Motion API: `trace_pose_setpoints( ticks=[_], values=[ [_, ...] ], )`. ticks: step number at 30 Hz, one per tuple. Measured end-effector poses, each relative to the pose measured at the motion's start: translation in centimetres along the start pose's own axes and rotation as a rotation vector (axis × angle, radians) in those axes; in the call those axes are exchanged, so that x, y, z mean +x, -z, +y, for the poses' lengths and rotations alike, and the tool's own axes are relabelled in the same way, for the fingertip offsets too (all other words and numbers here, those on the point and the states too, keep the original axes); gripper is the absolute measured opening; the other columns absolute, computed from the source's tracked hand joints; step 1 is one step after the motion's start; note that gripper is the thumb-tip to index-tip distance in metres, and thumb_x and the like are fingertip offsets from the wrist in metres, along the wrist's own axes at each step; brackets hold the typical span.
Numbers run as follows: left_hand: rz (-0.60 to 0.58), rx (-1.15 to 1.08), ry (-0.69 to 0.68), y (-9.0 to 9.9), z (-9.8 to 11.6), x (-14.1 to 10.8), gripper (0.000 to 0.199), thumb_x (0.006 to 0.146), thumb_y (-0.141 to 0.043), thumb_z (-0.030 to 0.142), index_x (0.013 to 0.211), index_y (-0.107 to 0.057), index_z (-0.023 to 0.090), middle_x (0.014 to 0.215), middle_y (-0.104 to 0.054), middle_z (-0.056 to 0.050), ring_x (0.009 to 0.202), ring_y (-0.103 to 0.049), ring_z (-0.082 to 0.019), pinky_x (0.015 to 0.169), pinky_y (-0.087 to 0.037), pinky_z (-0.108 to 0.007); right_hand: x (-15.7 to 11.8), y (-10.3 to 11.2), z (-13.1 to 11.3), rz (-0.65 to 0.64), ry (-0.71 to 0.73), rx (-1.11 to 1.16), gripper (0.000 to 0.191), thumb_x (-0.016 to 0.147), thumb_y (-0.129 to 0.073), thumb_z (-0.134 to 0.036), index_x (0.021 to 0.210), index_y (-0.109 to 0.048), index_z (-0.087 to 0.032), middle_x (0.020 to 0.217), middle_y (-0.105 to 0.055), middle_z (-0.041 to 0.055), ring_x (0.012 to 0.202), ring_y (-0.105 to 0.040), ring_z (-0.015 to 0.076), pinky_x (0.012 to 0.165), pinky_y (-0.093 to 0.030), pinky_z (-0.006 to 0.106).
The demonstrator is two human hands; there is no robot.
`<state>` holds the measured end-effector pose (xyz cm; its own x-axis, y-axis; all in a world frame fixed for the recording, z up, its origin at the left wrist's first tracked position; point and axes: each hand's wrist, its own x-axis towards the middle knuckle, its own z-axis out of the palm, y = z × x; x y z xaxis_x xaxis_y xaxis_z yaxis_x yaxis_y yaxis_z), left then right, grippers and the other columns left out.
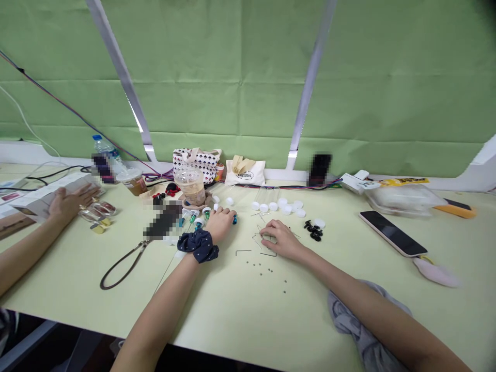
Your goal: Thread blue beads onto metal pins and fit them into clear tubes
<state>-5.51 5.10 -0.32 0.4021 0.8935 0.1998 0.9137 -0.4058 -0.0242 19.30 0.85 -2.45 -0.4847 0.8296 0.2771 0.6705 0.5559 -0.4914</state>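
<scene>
My left hand (220,225), with a navy dotted scrunchie (199,246) on its wrist, has its fingers bent around a small blue thing (234,219), mostly hidden. Beside it lie several small tubes with green or blue contents (206,214) and white caps. My right hand (282,239) hovers low over thin bent metal rods that look like hex keys (256,241). Its fingers are curved, with a gap between thumb and forefinger. Another L-shaped hex key (243,251) lies to the left, and several tiny dark discs (261,265) are scattered nearer me.
White round caps (287,209) and clear tubes (267,195) lie beyond my hands, with black small parts (313,231) to the right. An iced drink cup (190,187) and a strap (123,284) are left; a phone (393,233) is right. Another person's hand (70,206) rests far left.
</scene>
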Motion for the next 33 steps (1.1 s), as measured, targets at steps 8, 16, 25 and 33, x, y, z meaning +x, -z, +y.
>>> trace_pose_setpoints(
  ticks=[8,16,25,33],
  values=[
    [-0.009,-0.008,-0.043,0.0,1.1,-0.2,0.020,0.086,-0.046,0.027,0.096,-0.061,0.019,0.094,-0.063,-0.009,0.096,-0.048,-0.025,0.081,-0.030,-0.038,0.1,-0.4,0.0,-0.027,-0.014,0.049,0.010,0.081,-0.058,-0.027,0.087,-0.064,-0.021,0.092,-0.054,0.0061,0.092,-0.051,0.0197,0.082,-0.041,0.036],
    [0.071,-0.185,-0.063,0.5,1.5,-0.2,0.014,0.083,-0.051,0.023,0.092,-0.060,0.019,0.095,-0.060,-0.007,0.099,-0.047,-0.022,0.086,-0.032,-0.035,-0.1,-0.3,0.3,-0.015,-0.059,0.093,0.009,0.079,-0.060,-0.027,0.078,-0.063,-0.020,0.093,-0.053,0.0055,0.092,-0.051,0.0196,0.084,-0.040,0.036],
    [0.121,-0.657,-0.128,0.9,2.8,-0.6,0.013,0.078,-0.055,0.019,0.089,-0.062,0.016,0.085,-0.058,-0.005,0.078,-0.055,-0.015,0.076,-0.044,-0.028,0.0,-0.2,0.1,-0.012,-0.100,0.107,0.008,0.081,-0.056,-0.024,0.075,-0.057,-0.019,0.092,-0.055,0.0051,0.092,-0.049,0.0194,0.083,-0.039,0.037],
    [-0.027,-0.795,-0.149,1.4,4.4,-1.2,0.019,0.075,-0.061,0.025,0.091,-0.068,0.016,0.089,-0.056,-0.006,0.071,-0.056,-0.012,0.072,-0.047,-0.027,0.0,1.1,-0.4,0.141,-0.150,0.250,0.014,0.088,-0.042,-0.029,0.083,-0.051,-0.020,0.089,-0.058,0.0048,0.088,-0.050,0.0183,0.077,-0.039,0.033]
  ],
)
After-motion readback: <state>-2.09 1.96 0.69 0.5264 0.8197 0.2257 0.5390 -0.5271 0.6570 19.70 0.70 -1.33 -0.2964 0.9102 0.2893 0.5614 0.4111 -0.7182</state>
